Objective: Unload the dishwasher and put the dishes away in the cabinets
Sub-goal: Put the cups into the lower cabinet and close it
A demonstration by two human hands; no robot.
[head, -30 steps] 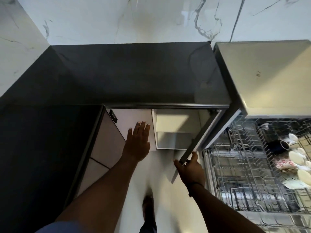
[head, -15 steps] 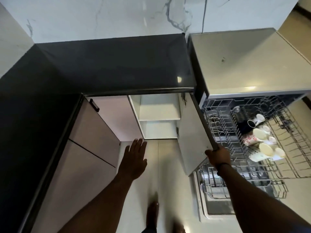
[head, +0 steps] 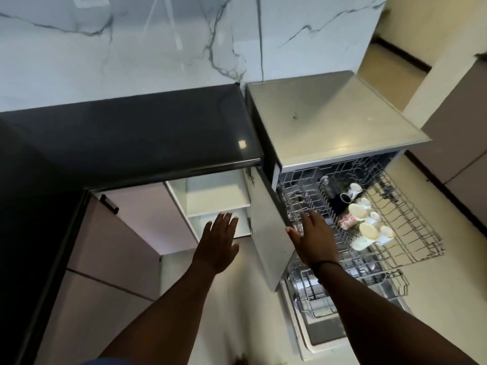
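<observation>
Left hand (head: 218,243) spread flat, fingers straight, holding nothing, raised before the open cabinet (head: 218,204). Right hand (head: 313,238) likewise released, fingers extended, thumb just beside the edge of the open cabinet door (head: 268,233); contact impossible to tell. Pulled out beyond it, the upper rack (head: 411,233) of the dishwasher (head: 337,122), loaded with pale cups (head: 355,210), a flowered mug (head: 346,221) and a dark mug (head: 342,200). Below, the lower rack (head: 342,283). Door wedged between cabinet and rack, narrowing the passage. Above, black desk (head: 147,133) against marble wall (head: 131,48); open floor (head: 232,299) between the arms.
</observation>
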